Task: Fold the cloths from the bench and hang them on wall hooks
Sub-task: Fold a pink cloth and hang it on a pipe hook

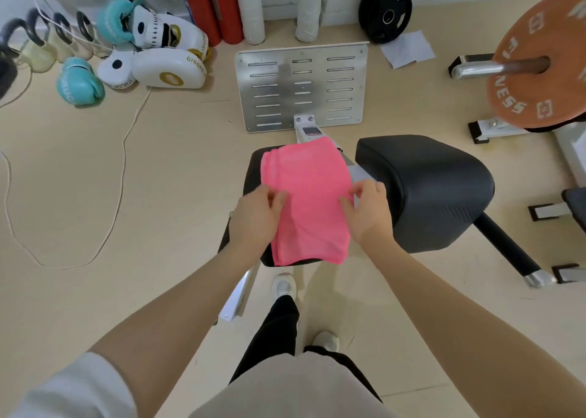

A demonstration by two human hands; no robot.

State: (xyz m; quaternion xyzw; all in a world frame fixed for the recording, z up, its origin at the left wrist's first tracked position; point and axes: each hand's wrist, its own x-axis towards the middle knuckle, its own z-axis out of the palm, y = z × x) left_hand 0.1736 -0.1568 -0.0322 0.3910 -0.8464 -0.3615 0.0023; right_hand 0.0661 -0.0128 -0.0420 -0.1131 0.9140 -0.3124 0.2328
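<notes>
The person wears a short-sleeved top in a pale cream or off-white shade, its left sleeve (73, 386) ending above the elbow, so both forearms are bare down to the left hand (257, 213) and right hand (369, 209). No rings, watch or bracelets show on either wrist or hand. Below the top's loose hem (285, 386) come black trousers (272, 332), and the two shoes (283, 286) are white with rounded toes.
</notes>
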